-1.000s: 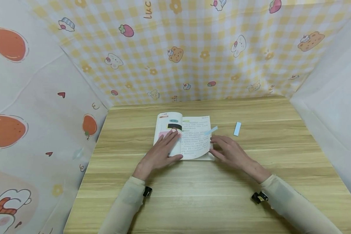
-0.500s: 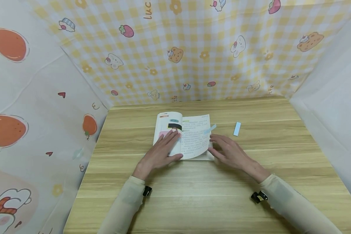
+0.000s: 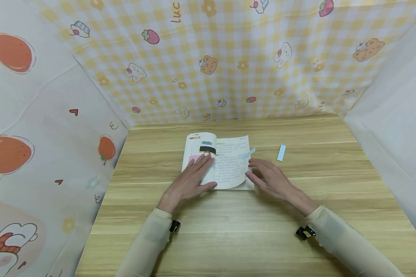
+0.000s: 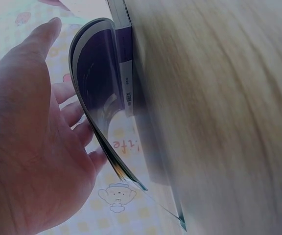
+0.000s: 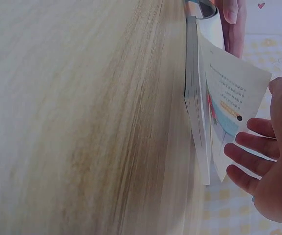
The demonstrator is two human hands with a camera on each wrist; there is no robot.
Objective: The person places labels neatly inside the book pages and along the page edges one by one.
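An open book [image 3: 232,163] lies on the table, with a colour-printed left page and a text-filled right page. My left hand [image 3: 187,184] rests flat on the left page, fingers extended; in the left wrist view the book's left side [image 4: 99,73] curves up beside the palm. At the right edge, my right hand [image 3: 272,179] touches a lifted page [image 5: 236,93], its thumb at the page corner and its fingers spread along the underside. A pale blue paper strip [image 3: 249,153] sticks out past the right page's edge.
A second pale blue strip [image 3: 281,152] lies on the wooden table [image 3: 228,234], right of the book. A checked cloth [image 3: 242,80] hangs behind the table. Patterned white cloth [image 3: 55,154] stands at the left.
My right thumb has shifted slightly up along the page edge, and the blue strip on the page has tilted a little. My left hand stays in place.
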